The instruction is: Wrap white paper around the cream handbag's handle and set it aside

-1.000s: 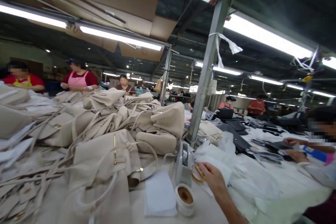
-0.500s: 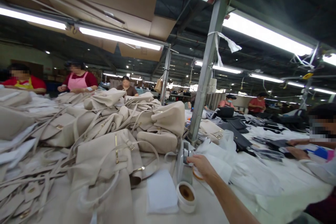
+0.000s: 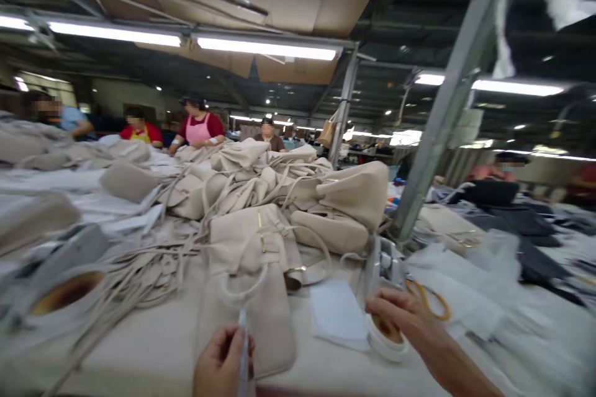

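My left hand [image 3: 223,363] is closed around a thin, pale strip-like piece [image 3: 243,353] that stands upright, over the near part of a beige backpack-like bag [image 3: 279,322] with a gold zip. My right hand [image 3: 400,313] has its fingers pressed together just above a white tape roll [image 3: 391,352] with a brown core. Anything between those fingertips is too small to make out. Behind that hand stands a grey tape dispenser [image 3: 385,257]. A stack of white sheets [image 3: 338,310] lies between the bag and the roll.
Beige bags [image 3: 344,229] are heaped behind, with loose straps [image 3: 149,267] at the left. A blurred second tape roll [image 3: 69,294] sits left. Yellow-handled scissors [image 3: 437,304] and plastic bags [image 3: 470,279] lie right, near a metal post [image 3: 447,105]. Several people work beyond.
The view has swung left, so everything appears further right. My left hand has come into view with the pale strip. My right hand has moved from the dispenser to above the tape roll.
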`<state>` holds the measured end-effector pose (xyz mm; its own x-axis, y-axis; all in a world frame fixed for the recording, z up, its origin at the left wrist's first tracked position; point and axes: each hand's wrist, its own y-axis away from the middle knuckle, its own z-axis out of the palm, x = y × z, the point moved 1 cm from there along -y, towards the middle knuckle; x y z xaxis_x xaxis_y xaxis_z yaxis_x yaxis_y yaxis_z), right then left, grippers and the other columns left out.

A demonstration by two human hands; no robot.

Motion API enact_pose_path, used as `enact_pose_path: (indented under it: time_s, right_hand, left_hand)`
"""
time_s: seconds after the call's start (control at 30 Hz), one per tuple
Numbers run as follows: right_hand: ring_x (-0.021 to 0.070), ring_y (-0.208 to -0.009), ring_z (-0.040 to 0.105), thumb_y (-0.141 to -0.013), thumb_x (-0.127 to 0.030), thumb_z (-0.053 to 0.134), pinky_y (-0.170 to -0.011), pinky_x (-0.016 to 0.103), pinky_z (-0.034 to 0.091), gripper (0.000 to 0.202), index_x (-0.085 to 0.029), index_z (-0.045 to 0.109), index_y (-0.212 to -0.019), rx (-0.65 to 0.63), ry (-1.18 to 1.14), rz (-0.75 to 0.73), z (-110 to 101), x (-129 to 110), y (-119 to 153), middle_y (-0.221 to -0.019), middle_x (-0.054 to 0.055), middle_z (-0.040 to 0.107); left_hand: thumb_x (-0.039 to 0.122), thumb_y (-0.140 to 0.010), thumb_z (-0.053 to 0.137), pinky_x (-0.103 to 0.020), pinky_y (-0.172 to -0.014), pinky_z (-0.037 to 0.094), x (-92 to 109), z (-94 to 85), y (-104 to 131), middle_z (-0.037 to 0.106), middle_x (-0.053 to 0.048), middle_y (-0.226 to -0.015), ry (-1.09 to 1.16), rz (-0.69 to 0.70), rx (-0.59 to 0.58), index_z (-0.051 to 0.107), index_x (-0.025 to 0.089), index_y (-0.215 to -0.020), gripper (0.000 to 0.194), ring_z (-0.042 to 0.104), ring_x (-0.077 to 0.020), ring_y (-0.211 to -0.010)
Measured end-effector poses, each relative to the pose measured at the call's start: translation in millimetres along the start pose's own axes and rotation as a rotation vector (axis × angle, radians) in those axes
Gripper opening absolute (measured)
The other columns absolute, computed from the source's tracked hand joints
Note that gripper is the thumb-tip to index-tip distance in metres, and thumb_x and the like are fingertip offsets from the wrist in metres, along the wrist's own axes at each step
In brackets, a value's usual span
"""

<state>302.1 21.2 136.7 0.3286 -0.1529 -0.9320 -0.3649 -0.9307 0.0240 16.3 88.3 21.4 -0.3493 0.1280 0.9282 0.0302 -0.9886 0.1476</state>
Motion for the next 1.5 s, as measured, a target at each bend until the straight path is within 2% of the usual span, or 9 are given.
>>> enact_pose_path:
  time_s: [0.13, 0.23, 0.4, 0.6, 0.7, 0.93, 1.07, 1.3, 1.5]
  right_hand:
    - [0.0105, -0.051, 0.032, -0.067, -0.036, 0.06, -0.051, 0.027, 0.022, 0.02, -0.019, 0.067, -0.06, -0.449, -0.131, -0.079, 75, -53, 4, -0.048, -0.005, 0.042]
    - [0.0089, -0.049, 0.032, -0.063, -0.028, 0.056, -0.049, 0.025, 0.02, 0.014, -0.018, 0.062, -0.056, -0.703, -0.116, -0.049, 135, -63, -1, -0.046, -0.006, 0.04]
    - [0.0075, -0.045, 0.029, -0.06, -0.02, 0.053, -0.045, 0.025, 0.018, 0.012, -0.019, 0.053, -0.048, -0.748, 0.077, 0.004, 186, -50, -23, -0.044, -0.007, 0.038]
    - [0.0081, -0.041, 0.024, -0.057, -0.011, 0.055, -0.044, 0.028, 0.013, 0.021, -0.019, 0.049, -0.039, -0.705, 0.222, 0.007, 194, -44, -36, -0.036, -0.007, 0.03]
    - [0.0079, -0.04, 0.024, -0.057, -0.01, 0.055, -0.043, 0.028, 0.012, 0.023, -0.02, 0.048, -0.038, -0.719, 0.249, 0.02, 193, -46, -36, -0.035, -0.007, 0.03]
    - [0.0072, -0.04, 0.034, -0.061, -0.019, 0.055, -0.041, 0.023, 0.019, 0.013, -0.018, 0.056, -0.047, -0.796, 0.178, 0.096, 183, -40, -32, -0.043, -0.005, 0.044]
    - [0.006, -0.04, 0.036, -0.062, -0.023, 0.054, -0.04, 0.02, 0.02, 0.011, -0.017, 0.057, -0.052, -0.799, 0.094, 0.112, 185, -31, -26, -0.047, -0.005, 0.048]
    - [0.0075, -0.04, 0.042, -0.063, -0.023, 0.063, -0.039, 0.018, 0.026, 0.022, -0.018, 0.058, -0.084, -0.606, -0.059, 0.124, 197, -9, -23, -0.044, -0.009, 0.051]
    - [0.0078, -0.039, 0.045, -0.063, -0.022, 0.065, -0.04, 0.02, 0.029, 0.019, -0.02, 0.052, -0.077, -0.523, -0.077, 0.026, 201, 8, -27, -0.044, -0.01, 0.053]
  left_hand:
    - [0.064, -0.064, 0.072, -0.019, -0.047, 0.042, -3, 6.8, 7, 0.058, 0.003, -0.057, -0.068, 0.127, 0.088, 0.061, 0.018, -0.068, 0.048, 0.05, -0.0096, -0.05]
    - [0.064, -0.073, 0.064, -0.02, -0.05, 0.041, -5, 5.3, 10, 0.056, 0.003, -0.058, -0.219, 0.246, 0.085, 0.062, 0.018, -0.069, 0.046, 0.05, -0.0109, -0.053]
    - [0.058, -0.083, 0.054, -0.023, -0.061, 0.043, -3, 1.5, 15, 0.063, -0.001, -0.064, -0.424, 0.439, 0.116, 0.067, 0.02, -0.074, 0.041, 0.056, -0.0152, -0.062]
    - [0.05, -0.085, 0.055, -0.024, -0.063, 0.041, -8, 1.6, 18, 0.064, -0.001, -0.063, -0.528, 0.526, 0.174, 0.064, 0.022, -0.068, 0.034, 0.057, -0.0156, -0.061]
    - [0.046, -0.083, 0.059, -0.024, -0.063, 0.043, -5, 1.5, 19, 0.066, -0.001, -0.066, -0.464, 0.486, 0.193, 0.065, 0.021, -0.082, 0.026, 0.059, -0.0161, -0.062]
    - [0.052, -0.062, 0.077, -0.02, -0.039, 0.036, 10, -3.2, 11, 0.061, 0.002, -0.056, -0.004, -0.035, -0.047, 0.062, 0.017, -0.077, 0.041, 0.054, -0.0123, -0.047]
    - [0.05, -0.046, 0.087, -0.017, -0.035, 0.035, 7, -5.2, 6, 0.061, 0.003, -0.053, 0.18, -0.15, -0.026, 0.057, 0.017, -0.076, 0.053, 0.051, -0.0092, -0.042]
    - [0.054, -0.052, 0.084, -0.019, -0.039, 0.04, -7, -2.6, 9, 0.063, 0.004, -0.055, 0.208, -0.085, 0.02, 0.045, 0.022, -0.085, 0.06, 0.056, -0.0109, -0.041]
    - [0.057, -0.059, 0.079, -0.024, -0.041, 0.044, -10, 0.4, 13, 0.064, 0.005, -0.056, 0.099, 0.007, 0.083, 0.036, 0.025, -0.094, 0.064, 0.06, -0.0167, -0.043]
